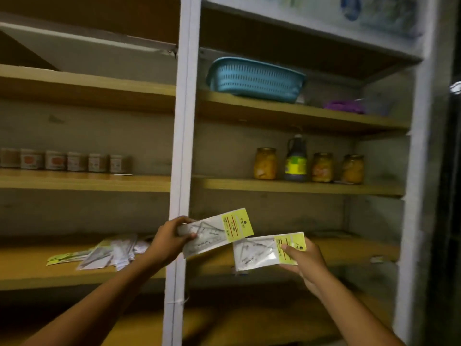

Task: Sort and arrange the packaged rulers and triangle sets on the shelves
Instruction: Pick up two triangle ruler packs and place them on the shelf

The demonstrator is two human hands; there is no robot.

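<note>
Left hand (167, 239): pinched on the clear end of one triangle-set packet (216, 231), held tilted before the white post (180, 171).
Right hand (303, 258): thumb pressed on the yellow header of a second packet (259, 250), held over the front edge of the lower shelf (349, 250).
Loose packets (104, 252): one blurred pile, count not readable, lying near the lower shelf's front edge, left bay.
Middle shelf (299, 187): three jars (265, 163), one bottle (296, 159), right bay; six small jars (74, 161) at the left.
Upper shelf: one blue basket (254, 79), upside down.
</note>
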